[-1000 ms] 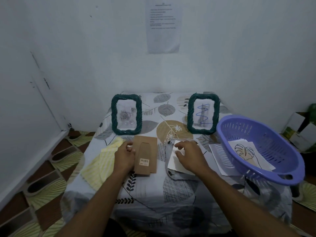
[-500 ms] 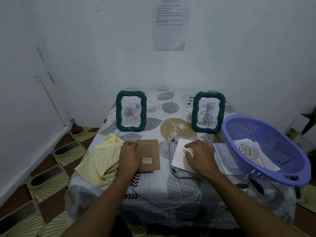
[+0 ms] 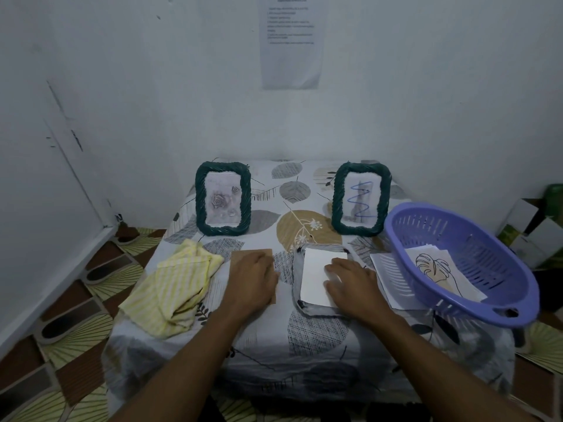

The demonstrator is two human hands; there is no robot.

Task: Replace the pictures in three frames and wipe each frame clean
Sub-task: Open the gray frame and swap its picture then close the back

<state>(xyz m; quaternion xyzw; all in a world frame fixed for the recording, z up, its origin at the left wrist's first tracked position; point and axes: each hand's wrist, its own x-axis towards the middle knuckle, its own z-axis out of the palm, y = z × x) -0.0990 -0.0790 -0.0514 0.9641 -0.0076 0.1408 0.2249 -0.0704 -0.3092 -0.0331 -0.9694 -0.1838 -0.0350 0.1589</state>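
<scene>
Two green rope-edged frames stand at the back of the table: the left frame shows a rose picture, the right frame a blue squiggle. A third frame lies face down at the centre, only its grey edge showing. A white sheet lies on it, and the fingers of my right hand press on the sheet's right side. My left hand lies palm down on the brown cardboard backing, covering most of it.
A crumpled yellow striped cloth lies left of my left hand. A purple basket at the right edge holds a leaf drawing and overhangs the table. More paper lies under its near side. Walls close in behind and to the left.
My left hand has laid the cardboard backing down flat and now covers it. My right hand has stayed on the white sheet. The view has shifted slightly.
</scene>
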